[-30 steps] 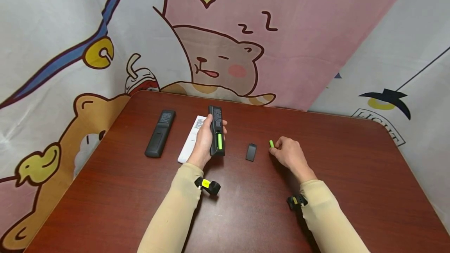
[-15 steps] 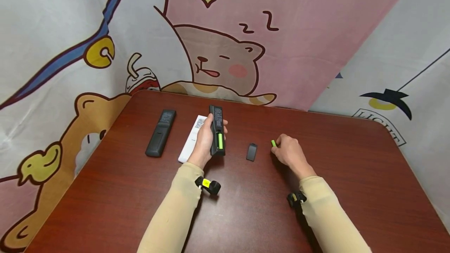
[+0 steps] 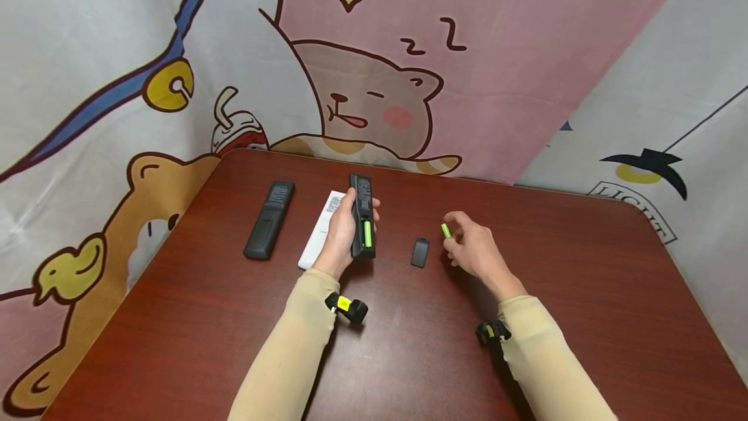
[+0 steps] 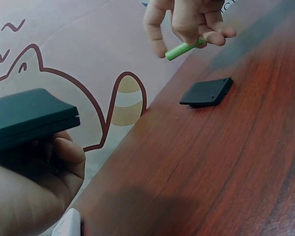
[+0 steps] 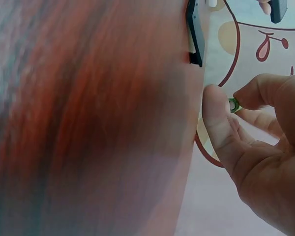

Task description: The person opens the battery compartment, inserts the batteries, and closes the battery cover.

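My left hand [image 3: 339, 236] grips a black remote control [image 3: 361, 206], its back turned up and its battery compartment uncovered. One green battery [image 3: 367, 234] lies inside that compartment. Off to the right, my right hand [image 3: 476, 249] pinches a second green battery [image 3: 446, 230] between thumb and fingers, above the table. The right wrist view shows this battery's end [image 5: 233, 105] between the fingertips. Between the two hands, a small black battery cover [image 3: 419, 253] lies on the table, apart from both.
A white remote [image 3: 315, 242] lies partly behind my left hand. Farther left, another black remote [image 3: 269, 221] lies back up on the brown table [image 3: 409, 343]. A printed cloth [image 3: 497, 70] hangs along the table's far edge.
My right hand has lifted its battery and shifted it slightly left, with the fingers now more spread. The left hand and its remote stay nearly in place.
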Action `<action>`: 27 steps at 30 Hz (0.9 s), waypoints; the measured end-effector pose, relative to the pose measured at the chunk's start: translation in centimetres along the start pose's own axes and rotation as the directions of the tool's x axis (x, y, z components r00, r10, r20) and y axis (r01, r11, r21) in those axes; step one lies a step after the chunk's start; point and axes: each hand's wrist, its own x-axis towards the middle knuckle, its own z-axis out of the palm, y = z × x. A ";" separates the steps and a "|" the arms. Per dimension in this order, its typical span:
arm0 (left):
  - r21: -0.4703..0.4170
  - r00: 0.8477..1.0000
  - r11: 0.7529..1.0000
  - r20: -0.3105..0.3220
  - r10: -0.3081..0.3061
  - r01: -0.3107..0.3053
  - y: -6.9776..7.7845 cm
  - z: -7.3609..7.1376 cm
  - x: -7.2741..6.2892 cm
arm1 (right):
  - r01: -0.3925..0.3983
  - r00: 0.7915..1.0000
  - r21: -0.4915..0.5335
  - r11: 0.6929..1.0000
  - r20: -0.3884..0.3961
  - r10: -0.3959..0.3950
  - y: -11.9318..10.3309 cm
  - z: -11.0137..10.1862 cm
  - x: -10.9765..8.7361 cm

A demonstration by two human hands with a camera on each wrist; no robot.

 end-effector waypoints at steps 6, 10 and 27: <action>0.000 1.000 1.000 -0.001 0.003 -0.003 -0.1 0.0 0.1 | 0.029 1.000 0.010 1.000 -0.007 -0.029 -0.2 0.3 -0.2; -0.004 1.000 1.000 -0.002 -0.002 0.002 -0.2 0.0 0.1 | 0.041 0.999 0.041 0.998 -0.020 -0.040 -0.4 0.4 -0.3; 0.006 1.000 1.000 -0.008 -0.004 0.004 -0.3 0.2 0.1 | 0.151 0.988 0.174 0.973 -0.040 -0.146 -2.5 1.0 -0.7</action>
